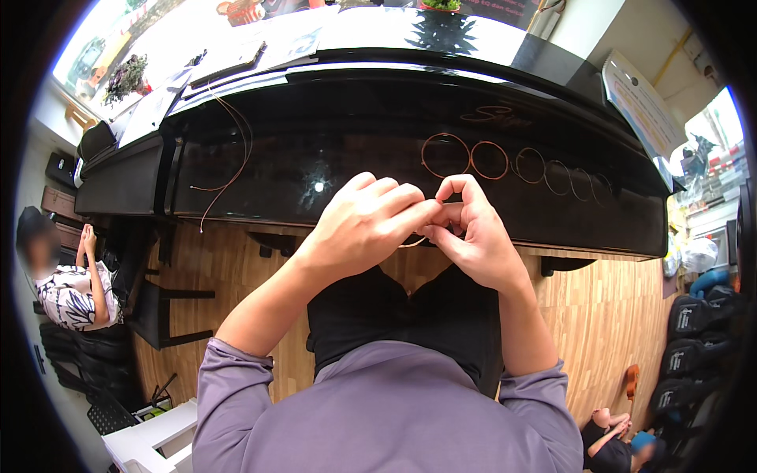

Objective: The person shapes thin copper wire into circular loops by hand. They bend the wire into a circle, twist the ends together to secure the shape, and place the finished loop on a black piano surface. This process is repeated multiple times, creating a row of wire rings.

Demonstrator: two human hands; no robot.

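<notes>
In front of my body, both hands come together over the near edge of a glossy black piano (339,134). My left hand (367,221) is closed, its fingertips pinching at the right hand's fingers. My right hand (477,236) has curled fingers and a thumb pressed in. Between them a thin copper-coloured string (412,243) bends out below the fingers; the rest of it is hidden. On the piano beyond my right hand lies a row of coiled strings, with a copper coil (446,134) leftmost and thinner, paler coils (530,149) to the right.
Loose strings (251,140) dangle over the piano's front at left. Papers (292,43) lie on top, with a potted plant (439,5) behind. A person (75,296) sits at far left by a black chair (158,315). Another person (611,445) is at lower right, near black bags (684,359).
</notes>
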